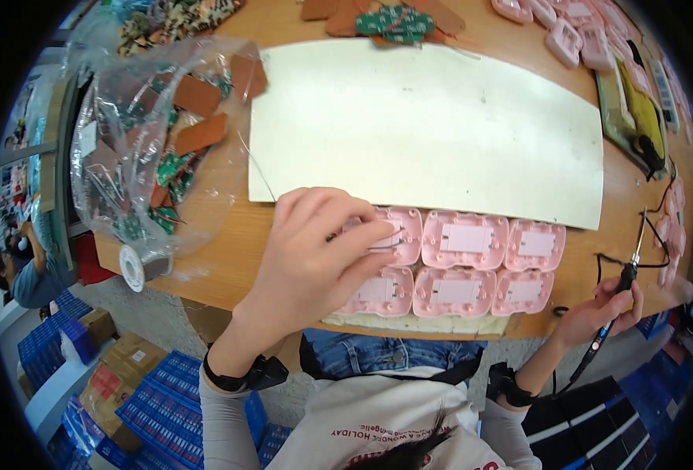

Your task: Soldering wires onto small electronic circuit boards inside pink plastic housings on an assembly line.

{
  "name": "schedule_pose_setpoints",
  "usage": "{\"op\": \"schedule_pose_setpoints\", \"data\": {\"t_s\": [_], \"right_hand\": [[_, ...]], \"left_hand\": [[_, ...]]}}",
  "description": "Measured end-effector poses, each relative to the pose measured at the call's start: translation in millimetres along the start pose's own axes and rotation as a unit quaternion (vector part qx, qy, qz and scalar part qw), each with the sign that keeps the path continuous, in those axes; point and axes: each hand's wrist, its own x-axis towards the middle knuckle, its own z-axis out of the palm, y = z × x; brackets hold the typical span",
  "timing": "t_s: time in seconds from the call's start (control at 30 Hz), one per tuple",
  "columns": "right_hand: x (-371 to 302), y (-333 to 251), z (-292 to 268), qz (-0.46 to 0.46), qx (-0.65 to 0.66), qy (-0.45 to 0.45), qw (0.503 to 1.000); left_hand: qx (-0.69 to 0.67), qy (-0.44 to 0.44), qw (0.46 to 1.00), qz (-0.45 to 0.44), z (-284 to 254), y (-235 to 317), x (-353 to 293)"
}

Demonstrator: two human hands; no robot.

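My left hand (315, 243) is over the left end of two rows of pink plastic housings. Its fingers are closed, and a thin silvery wire (257, 166) runs into it from above, most likely pinched there. At the fingertips, a red and a dark lead (396, 233) show over a pink housing (409, 223), partly hidden by the hand. To the right lie more housings, such as the middle one in the upper row (464, 237), with pale rectangular panels. Off the right side, my right hand (609, 309) grips a soldering iron (628, 276), its metal tip pointing up and away.
A white board (433, 133) covers the table's middle. At left are a clear plastic bag (104, 172) of green boards and brown pieces, and a wire spool (133, 269). Green circuit boards (393, 25) lie at the far edge, more pink housings (593, 43) at far right. A black cord (667, 243) loops near the iron.
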Motion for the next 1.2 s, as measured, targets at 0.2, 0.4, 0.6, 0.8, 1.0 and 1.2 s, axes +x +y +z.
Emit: {"op": "schedule_pose_setpoints", "data": {"t_s": [0.2,0.4,0.6,0.8,1.0,1.2], "right_hand": [[4,5,1,-0.004,0.003,-0.009,1.000],[-1,4,8,0.010,-0.030,-0.034,0.999],[0,0,11,0.043,-0.017,-0.025,0.999],[0,6,10,0.058,-0.014,-0.021,0.998],[3,7,14,0.063,0.027,-0.012,0.998],[5,9,9,0.069,0.023,-0.022,0.997]], "left_hand": [[0.157,0.187,0.963,-0.117,-37,-50,24],[0.248,0.182,0.950,-0.058,-33,-61,72],[0.186,0.180,0.966,-0.008,-22,-74,123],[0.068,0.199,0.978,0.002,-3,-73,142],[-0.209,0.181,0.952,-0.133,-7,-79,162],[-0.152,0.133,0.979,0.041,-7,-84,183]]}}
